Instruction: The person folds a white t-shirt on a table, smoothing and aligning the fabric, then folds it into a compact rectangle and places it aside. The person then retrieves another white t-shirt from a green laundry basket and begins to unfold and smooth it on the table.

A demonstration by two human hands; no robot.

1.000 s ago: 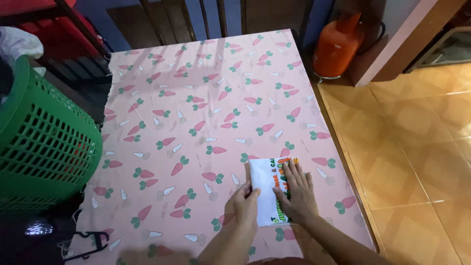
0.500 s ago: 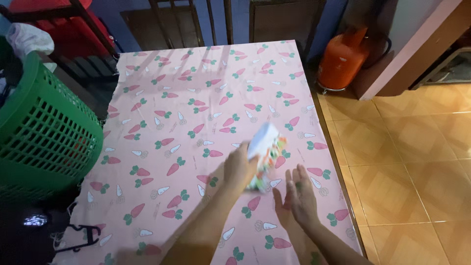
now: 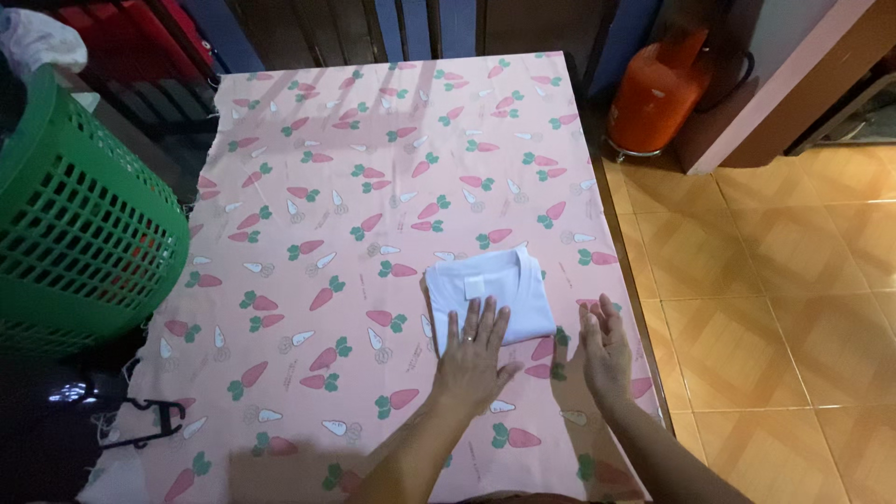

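A folded white garment (image 3: 487, 289) lies flat on the pink carrot-print tablecloth (image 3: 373, 168), plain side up with its neckline toward the far edge. My left hand (image 3: 471, 353) rests flat with spread fingers on the garment's near edge. My right hand (image 3: 605, 347) hovers open just to the right of the garment, near the table's right edge, holding nothing.
A green plastic laundry basket (image 3: 75, 224) stands at the left of the table. An orange gas cylinder (image 3: 658, 89) sits on the tiled floor (image 3: 793, 299) to the right. Dark chairs stand behind the table. A black hanger (image 3: 149, 420) lies at the lower left.
The folded garment was lifted and turned over by my left hand, then laid down with the printed side hidden. My right hand came off it and moved to the right.
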